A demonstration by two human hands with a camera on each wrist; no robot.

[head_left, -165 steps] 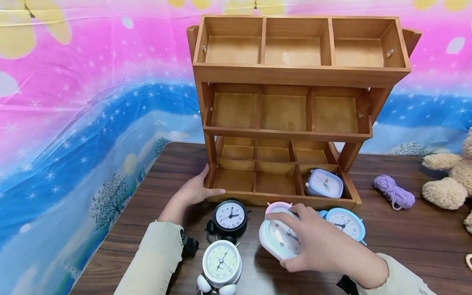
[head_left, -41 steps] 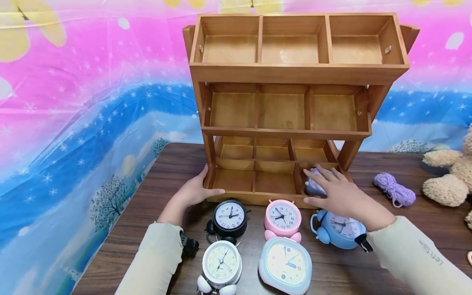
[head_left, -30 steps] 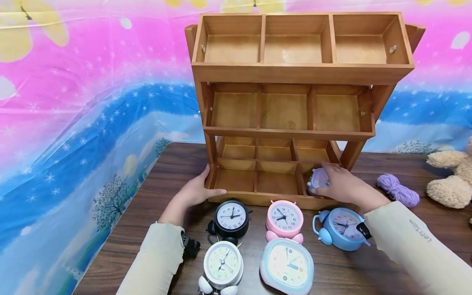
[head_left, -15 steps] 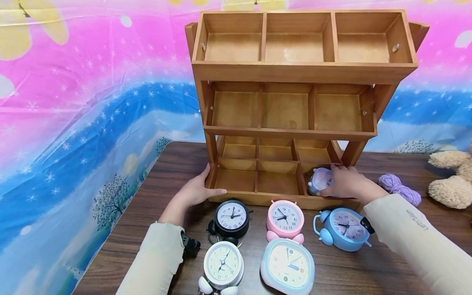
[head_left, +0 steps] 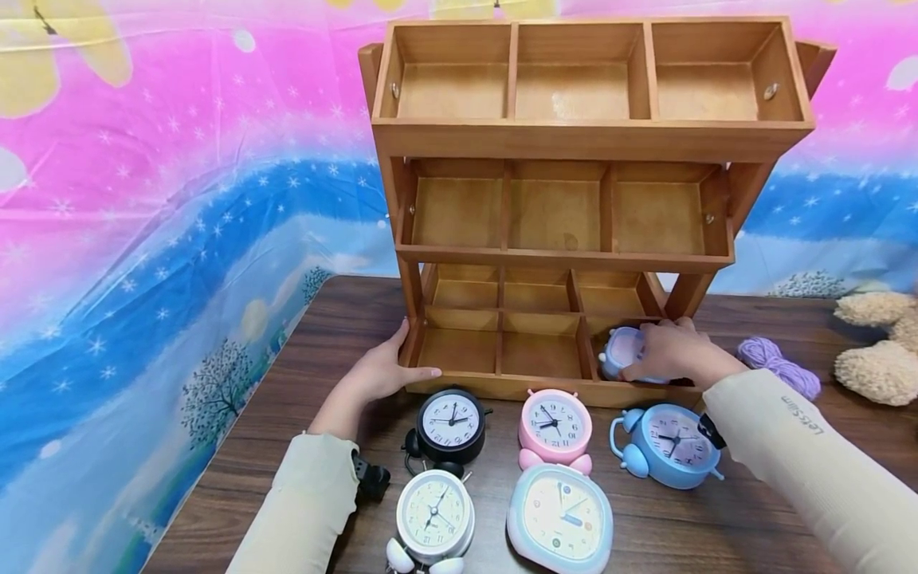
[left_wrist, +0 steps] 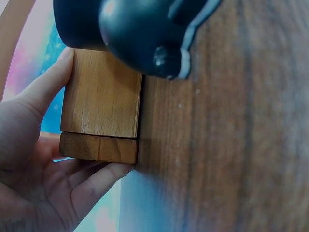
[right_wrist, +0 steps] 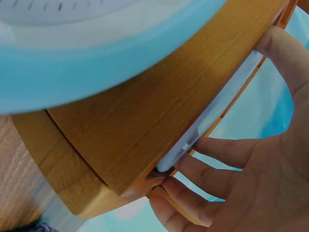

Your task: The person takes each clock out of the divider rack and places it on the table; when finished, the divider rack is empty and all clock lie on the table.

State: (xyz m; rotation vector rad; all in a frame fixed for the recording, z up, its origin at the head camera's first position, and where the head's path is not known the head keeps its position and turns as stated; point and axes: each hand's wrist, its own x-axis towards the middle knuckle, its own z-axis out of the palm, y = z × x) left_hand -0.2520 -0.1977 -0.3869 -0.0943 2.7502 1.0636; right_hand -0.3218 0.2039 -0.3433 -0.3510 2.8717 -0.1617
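My left hand (head_left: 380, 371) grips the lower left end of a three-tier wooden shelf (head_left: 588, 142). In the left wrist view the thumb lies along the wooden front board (left_wrist: 104, 92) and the fingers curl behind its end. At the bottom tier's front right compartment, my right hand (head_left: 670, 351) holds a small lavender-blue alarm clock (head_left: 622, 351). The palm covers its right part. The right wrist view shows only the clock's pale edge (right_wrist: 215, 106) above the shelf's front board, with thumb and fingertips at either end of it.
In front of the shelf lie a black clock (head_left: 450, 421), a white clock (head_left: 433, 510), a pink clock (head_left: 555, 422), a white-and-blue clock (head_left: 561, 514) and a light blue clock (head_left: 676, 445). Purple yarn (head_left: 778, 367) and a plush toy (head_left: 875, 351) are at right.
My right hand has let go of the white-and-blue clock, now on the table, and moved to the lavender-blue clock in the compartment. The left hand stays on the shelf.
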